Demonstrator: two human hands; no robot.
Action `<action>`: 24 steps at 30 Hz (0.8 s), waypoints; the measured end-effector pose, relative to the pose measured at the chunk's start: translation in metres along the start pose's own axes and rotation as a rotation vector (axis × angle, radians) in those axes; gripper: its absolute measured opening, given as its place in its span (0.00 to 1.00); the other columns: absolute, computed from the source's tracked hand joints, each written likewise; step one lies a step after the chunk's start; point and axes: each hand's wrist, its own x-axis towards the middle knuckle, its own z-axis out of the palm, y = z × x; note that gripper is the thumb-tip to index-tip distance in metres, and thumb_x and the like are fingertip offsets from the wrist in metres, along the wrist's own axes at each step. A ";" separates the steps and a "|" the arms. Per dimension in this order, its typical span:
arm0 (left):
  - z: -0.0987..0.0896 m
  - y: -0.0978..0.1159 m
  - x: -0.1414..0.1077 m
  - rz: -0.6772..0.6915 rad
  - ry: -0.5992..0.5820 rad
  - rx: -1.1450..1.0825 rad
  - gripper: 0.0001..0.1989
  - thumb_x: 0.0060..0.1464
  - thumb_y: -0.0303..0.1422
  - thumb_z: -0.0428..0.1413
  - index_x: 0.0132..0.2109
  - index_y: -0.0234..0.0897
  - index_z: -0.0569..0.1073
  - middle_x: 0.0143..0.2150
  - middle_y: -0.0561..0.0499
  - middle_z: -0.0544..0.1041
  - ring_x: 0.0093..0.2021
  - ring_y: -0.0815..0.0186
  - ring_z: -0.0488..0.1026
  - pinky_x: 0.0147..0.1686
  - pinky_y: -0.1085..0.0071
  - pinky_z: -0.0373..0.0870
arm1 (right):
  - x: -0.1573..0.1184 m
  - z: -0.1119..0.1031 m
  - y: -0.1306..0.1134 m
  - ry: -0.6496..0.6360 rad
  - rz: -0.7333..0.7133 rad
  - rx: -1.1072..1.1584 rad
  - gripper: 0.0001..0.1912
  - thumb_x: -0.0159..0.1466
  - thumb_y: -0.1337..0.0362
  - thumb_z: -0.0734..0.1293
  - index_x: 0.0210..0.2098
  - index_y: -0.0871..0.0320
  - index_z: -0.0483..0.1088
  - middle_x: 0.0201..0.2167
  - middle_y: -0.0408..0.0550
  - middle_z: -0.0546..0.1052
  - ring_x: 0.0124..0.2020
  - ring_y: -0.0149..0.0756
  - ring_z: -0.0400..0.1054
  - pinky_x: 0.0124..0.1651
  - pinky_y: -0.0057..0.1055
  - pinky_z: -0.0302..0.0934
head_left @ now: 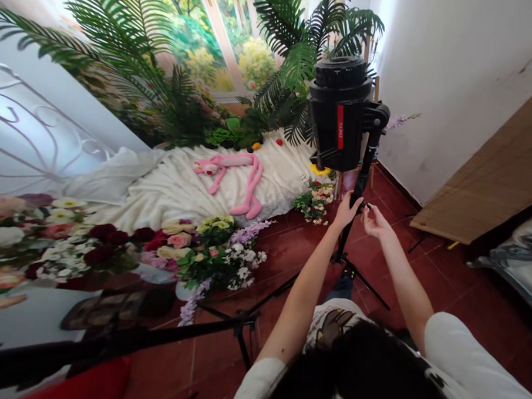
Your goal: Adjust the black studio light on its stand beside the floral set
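A black studio light (338,123) with a red label stands upright on a black light stand (364,179), whose legs spread on the floor in front of me. My left hand (347,210) is wrapped around the stand's pole below the light. Just right of the pole, my right hand (375,221) has its fingertips closed on a small black knob (365,207) at the stand's side. The fingers partly hide the knob.
A bed-like surface with a white cloth (161,183) holds a pink plush toy (232,161). Flowers (215,253) line its front; palm fronds (299,42) rise behind. Another black stand (238,322) crosses the lower left. A brown board (479,167) leans at right.
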 end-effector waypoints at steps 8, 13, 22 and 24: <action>0.000 -0.003 0.001 -0.023 -0.008 0.004 0.24 0.61 0.47 0.54 0.57 0.36 0.67 0.47 0.44 0.78 0.46 0.60 0.77 0.54 0.60 0.71 | 0.002 -0.018 0.004 0.141 -1.098 -1.159 0.09 0.52 0.66 0.75 0.30 0.57 0.73 0.36 0.49 0.82 0.41 0.42 0.77 0.50 0.40 0.72; 0.000 -0.005 0.002 -0.023 -0.009 -0.006 0.24 0.60 0.50 0.54 0.55 0.38 0.68 0.48 0.45 0.78 0.48 0.61 0.77 0.53 0.62 0.72 | 0.003 -0.027 0.014 0.036 -1.500 -1.565 0.07 0.56 0.65 0.69 0.36 0.55 0.69 0.54 0.57 0.74 0.59 0.50 0.66 0.62 0.51 0.60; 0.000 -0.012 0.002 0.060 0.031 0.010 0.25 0.63 0.51 0.49 0.55 0.36 0.69 0.52 0.41 0.76 0.53 0.59 0.75 0.58 0.59 0.69 | 0.091 -0.033 0.019 -0.016 -1.224 -1.080 0.41 0.47 0.52 0.77 0.54 0.54 0.57 0.49 0.56 0.73 0.47 0.41 0.72 0.52 0.43 0.68; -0.001 -0.014 0.003 0.087 0.048 0.033 0.24 0.63 0.51 0.49 0.54 0.36 0.70 0.52 0.40 0.76 0.54 0.59 0.74 0.58 0.59 0.69 | 0.102 -0.029 0.019 -0.031 -1.187 -1.088 0.35 0.48 0.50 0.75 0.50 0.56 0.63 0.45 0.55 0.76 0.46 0.43 0.73 0.53 0.45 0.68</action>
